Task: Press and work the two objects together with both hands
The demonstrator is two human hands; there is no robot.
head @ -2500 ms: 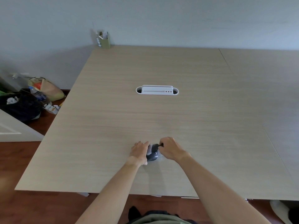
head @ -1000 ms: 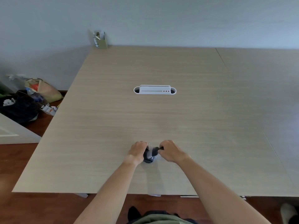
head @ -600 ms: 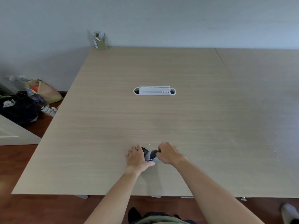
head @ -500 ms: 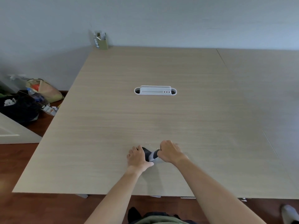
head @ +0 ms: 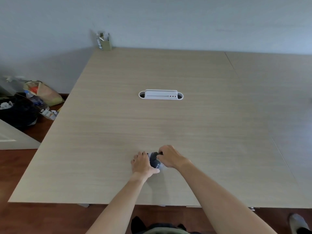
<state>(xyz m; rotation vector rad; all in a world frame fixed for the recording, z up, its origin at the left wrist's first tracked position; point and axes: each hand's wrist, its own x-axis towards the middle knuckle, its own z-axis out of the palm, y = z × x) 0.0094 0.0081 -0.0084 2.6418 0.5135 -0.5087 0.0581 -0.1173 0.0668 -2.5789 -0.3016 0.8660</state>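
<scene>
Near the front edge of the wooden table (head: 168,125), well on the person's side of the white cable tray (head: 160,95) set into its middle, both hands met over a small dark bundle (head: 154,161). That bundle looked like rolled grey and dark fabric with a strip of pale lettering on it, perhaps a sock, though it was too small to tell for certain. It lay on the tabletop, between the two hands and touching both.

Left of the bundle, the left hand (head: 141,163) pressed against its side with the palm down and the thumb tucked under its near end; the fingers curved round it, so the hand held the bundle. On the other side, the right hand (head: 169,157) had its fingers curled over the bundle's far top and pinched the fabric there. Both forearms ran back toward the near table edge.

Far beyond the cable tray, at the back left corner of the table against the wall, stood a small olive box (head: 105,41) with papers in it. Left of the table, on the dark floor, lay a black bag (head: 17,112), a tan bag (head: 45,92) and a plastic bottle (head: 34,98). A second tabletop (head: 278,98) adjoined the first to the right of the tray.
</scene>
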